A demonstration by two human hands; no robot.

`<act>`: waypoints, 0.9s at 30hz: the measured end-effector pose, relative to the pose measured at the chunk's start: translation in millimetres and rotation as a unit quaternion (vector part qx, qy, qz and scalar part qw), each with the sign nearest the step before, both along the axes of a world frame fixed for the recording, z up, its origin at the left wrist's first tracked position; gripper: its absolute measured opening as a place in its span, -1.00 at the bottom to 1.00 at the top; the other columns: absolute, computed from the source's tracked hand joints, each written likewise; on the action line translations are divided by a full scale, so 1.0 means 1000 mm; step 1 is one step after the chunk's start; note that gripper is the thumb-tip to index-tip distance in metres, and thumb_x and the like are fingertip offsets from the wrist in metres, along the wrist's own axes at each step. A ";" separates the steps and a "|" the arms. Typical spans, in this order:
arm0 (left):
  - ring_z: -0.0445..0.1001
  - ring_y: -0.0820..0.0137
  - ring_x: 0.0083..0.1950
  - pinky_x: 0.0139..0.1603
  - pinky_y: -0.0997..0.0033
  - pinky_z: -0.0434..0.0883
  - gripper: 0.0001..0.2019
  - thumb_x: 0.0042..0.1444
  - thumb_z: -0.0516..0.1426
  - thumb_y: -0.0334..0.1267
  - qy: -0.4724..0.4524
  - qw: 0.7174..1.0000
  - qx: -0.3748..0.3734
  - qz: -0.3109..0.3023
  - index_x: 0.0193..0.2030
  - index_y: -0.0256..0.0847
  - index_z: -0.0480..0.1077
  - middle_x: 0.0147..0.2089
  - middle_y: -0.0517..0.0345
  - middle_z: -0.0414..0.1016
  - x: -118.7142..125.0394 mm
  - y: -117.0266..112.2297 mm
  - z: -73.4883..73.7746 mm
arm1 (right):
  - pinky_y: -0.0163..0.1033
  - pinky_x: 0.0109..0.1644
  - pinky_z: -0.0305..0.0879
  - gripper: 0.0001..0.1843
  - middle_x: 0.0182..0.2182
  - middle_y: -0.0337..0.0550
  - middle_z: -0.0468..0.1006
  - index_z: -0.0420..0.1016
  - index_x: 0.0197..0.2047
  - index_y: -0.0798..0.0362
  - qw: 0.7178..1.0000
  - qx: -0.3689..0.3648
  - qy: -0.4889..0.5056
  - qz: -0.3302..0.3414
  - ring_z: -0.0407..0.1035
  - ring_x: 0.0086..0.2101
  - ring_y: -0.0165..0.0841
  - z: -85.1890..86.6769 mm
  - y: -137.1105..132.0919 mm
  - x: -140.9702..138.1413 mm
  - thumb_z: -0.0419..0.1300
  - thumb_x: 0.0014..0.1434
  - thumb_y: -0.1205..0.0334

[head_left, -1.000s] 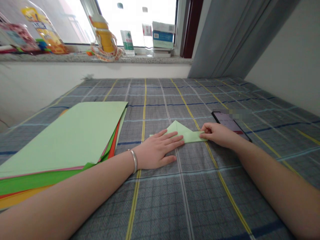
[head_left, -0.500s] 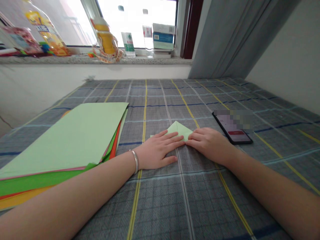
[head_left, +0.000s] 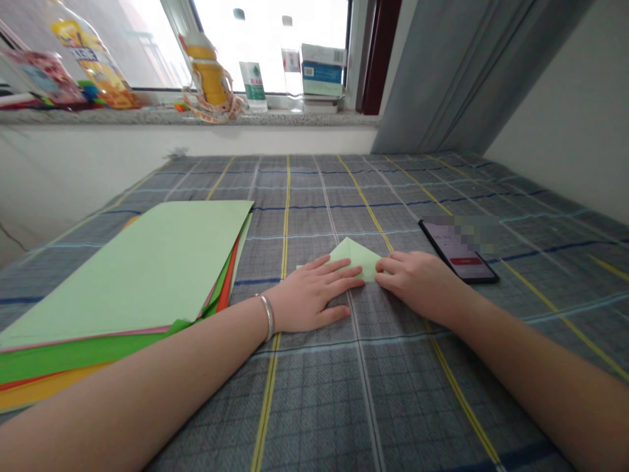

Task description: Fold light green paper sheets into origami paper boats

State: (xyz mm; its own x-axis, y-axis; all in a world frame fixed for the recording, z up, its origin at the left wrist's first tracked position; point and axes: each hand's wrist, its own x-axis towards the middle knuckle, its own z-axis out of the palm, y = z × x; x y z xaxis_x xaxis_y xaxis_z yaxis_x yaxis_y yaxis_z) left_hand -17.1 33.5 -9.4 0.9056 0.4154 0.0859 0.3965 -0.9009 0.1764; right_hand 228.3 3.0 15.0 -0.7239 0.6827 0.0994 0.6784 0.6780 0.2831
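Observation:
A light green folded paper (head_left: 354,252) lies on the checked cloth, its pointed top facing away from me. My left hand (head_left: 314,292) rests flat across its left part, fingers spread, with a silver bangle at the wrist. At the paper's right lower edge, my right hand (head_left: 410,280) has its thumb and curled fingers pressed together on the paper. Both hands cover portions of the paper, so its left and right corners are partly hidden.
A stack of coloured paper sheets (head_left: 147,269), light green on top, lies to the left under my forearm. A phone (head_left: 462,259) is at the right. Bottles, boxes (head_left: 322,72) and a snack bag stand on the windowsill (head_left: 289,118) behind the checked cloth (head_left: 314,400).
My right hand has slid a little to the right along the paper's lower edge, baring more of it. The left hand stays flat in place.

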 end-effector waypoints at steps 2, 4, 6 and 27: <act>-0.10 0.23 0.44 0.40 0.06 -0.13 -0.51 0.30 -0.08 -0.01 0.000 1.000 -0.001 -0.001 0.33 -0.06 0.07 0.42 0.15 -0.01 0.000 0.000 0.000 | -0.19 -0.30 0.11 -0.89 -0.25 -0.11 0.54 0.48 -0.26 0.00 1.000 0.000 -0.006 -0.010 0.35 -0.25 -0.27 0.000 0.000 0.002 0.14 0.20 0.35; -0.11 0.23 0.44 0.40 0.05 -0.13 -0.50 0.31 -0.09 -0.01 0.003 1.000 0.000 -0.001 0.34 -0.05 0.05 0.42 0.16 -0.02 0.000 0.000 0.001 | -0.20 -0.30 0.11 -0.90 -0.24 -0.12 0.54 0.48 -0.28 0.00 1.000 -0.001 -0.012 -0.020 0.35 -0.25 -0.27 0.001 0.000 0.004 0.14 0.19 0.36; -0.11 0.23 0.44 0.40 0.04 -0.13 -0.50 0.31 -0.10 -0.01 0.006 1.000 0.000 -0.002 0.35 -0.04 0.04 0.42 0.16 -0.02 0.000 0.000 0.001 | -0.19 -0.32 0.11 -0.90 -0.23 -0.12 0.54 0.47 -0.30 0.00 0.999 -0.002 -0.017 -0.029 0.35 -0.25 -0.26 0.003 -0.001 0.006 0.15 0.19 0.37; -0.12 0.24 0.44 0.40 0.06 -0.15 -0.51 0.32 -0.11 -0.02 0.017 1.000 0.007 0.007 0.34 -0.03 0.05 0.42 0.19 -0.02 0.001 0.000 0.002 | -0.21 -0.44 0.01 -0.83 -0.31 -0.11 0.54 0.45 -0.39 0.03 0.984 -0.048 -0.017 -0.170 0.40 -0.35 -0.29 0.006 0.003 0.035 0.05 0.14 0.38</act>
State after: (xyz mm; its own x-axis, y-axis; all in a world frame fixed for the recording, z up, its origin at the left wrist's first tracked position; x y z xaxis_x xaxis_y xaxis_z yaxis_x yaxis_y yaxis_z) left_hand -16.6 33.4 -7.0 0.9020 0.4275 0.0608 0.4152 -0.8973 0.1502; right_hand 263.3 6.1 20.5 -0.4535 0.8913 0.0022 0.8618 0.4379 0.2560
